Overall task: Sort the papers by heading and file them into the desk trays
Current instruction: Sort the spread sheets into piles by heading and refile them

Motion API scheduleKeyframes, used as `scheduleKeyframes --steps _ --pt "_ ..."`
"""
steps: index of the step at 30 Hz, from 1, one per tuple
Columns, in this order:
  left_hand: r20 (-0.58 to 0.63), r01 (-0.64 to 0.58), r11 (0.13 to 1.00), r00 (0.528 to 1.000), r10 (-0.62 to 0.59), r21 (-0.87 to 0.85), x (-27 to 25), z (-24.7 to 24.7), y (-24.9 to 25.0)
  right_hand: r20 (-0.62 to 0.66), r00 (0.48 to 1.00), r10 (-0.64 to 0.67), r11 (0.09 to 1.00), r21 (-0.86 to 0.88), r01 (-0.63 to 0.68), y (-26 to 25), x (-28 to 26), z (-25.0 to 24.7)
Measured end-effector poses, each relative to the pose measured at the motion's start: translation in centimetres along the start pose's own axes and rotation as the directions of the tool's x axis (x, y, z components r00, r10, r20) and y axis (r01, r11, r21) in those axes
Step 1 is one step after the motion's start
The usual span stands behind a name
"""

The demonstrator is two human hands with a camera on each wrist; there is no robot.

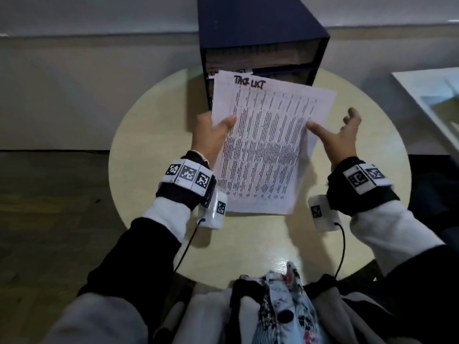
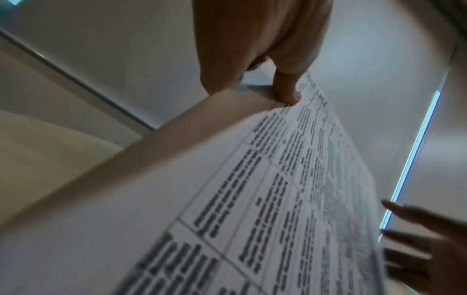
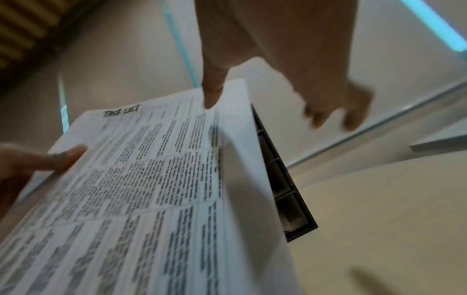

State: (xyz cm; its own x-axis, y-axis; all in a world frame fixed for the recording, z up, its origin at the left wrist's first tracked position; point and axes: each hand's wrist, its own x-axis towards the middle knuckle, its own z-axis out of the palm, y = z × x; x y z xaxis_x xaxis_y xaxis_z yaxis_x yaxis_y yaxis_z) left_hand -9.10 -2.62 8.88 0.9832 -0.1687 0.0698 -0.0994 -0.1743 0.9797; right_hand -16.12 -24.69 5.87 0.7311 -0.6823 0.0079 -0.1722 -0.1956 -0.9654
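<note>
Left hand [image 1: 211,137] pinches the papers [image 1: 263,145]; right hand [image 1: 340,137], splayed, thumbs their edge. Filing step: slide them into the trays [image 1: 260,58] at twelve o'clock.

You cannot read the printed rows on the papers [image 1: 263,145], only blurred dark bars. The sheets hide the lower slots of the desk trays [image 1: 263,53] (their labels too), and your left hand [image 1: 211,137] fingers sit behind the stack.

Top sheet [image 1: 268,135] headed, seemingly, "TASK LIST", handwritten, table print illegible
</note>
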Motion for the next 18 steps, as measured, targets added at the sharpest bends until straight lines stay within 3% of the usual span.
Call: scheduleKeyframes --steps 1,3,6,11,14,18 --pt "0.005 -0.009 1.0 1.0 0.01 -0.024 0.0 -0.1 0.5 0.105 0.994 0.043 0.985 0.163 -0.06 0.1 -0.1 -0.3" --pt "0.066 -0.038 0.998 0.997 0.042 -0.057 -0.4 0.0 1.7 0.237 0.971 -0.03 0.942 0.332 -0.053 -0.3 -0.1 -0.6" --pt "0.061 -0.065 0.991 0.996 0.072 -0.118 -0.8 -0.1 3.3 0.13 0.972 -0.194 0.915 0.381 0.132 -2.2 -0.2 -1.1" --pt "-0.08 -0.098 0.987 0.993 0.088 -0.131 -0.8 -0.4 4.0 0.018 0.916 -0.401 0.843 0.4 0.361 -5.6 -1.2 -1.2" --pt "-0.052 -0.136 0.985 0.99 0.131 -0.109 -1.5 -0.9 4.5 0.008 0.911 -0.412 0.836 0.4 0.374 -5.6 -2.0 -0.9" --pt "-0.011 -0.057 0.992 0.998 0.056 -0.112 -2.1 -1.4 1.8 0.038 0.954 -0.297 0.89 0.372 0.263 -2.7 -3.0 0.3"
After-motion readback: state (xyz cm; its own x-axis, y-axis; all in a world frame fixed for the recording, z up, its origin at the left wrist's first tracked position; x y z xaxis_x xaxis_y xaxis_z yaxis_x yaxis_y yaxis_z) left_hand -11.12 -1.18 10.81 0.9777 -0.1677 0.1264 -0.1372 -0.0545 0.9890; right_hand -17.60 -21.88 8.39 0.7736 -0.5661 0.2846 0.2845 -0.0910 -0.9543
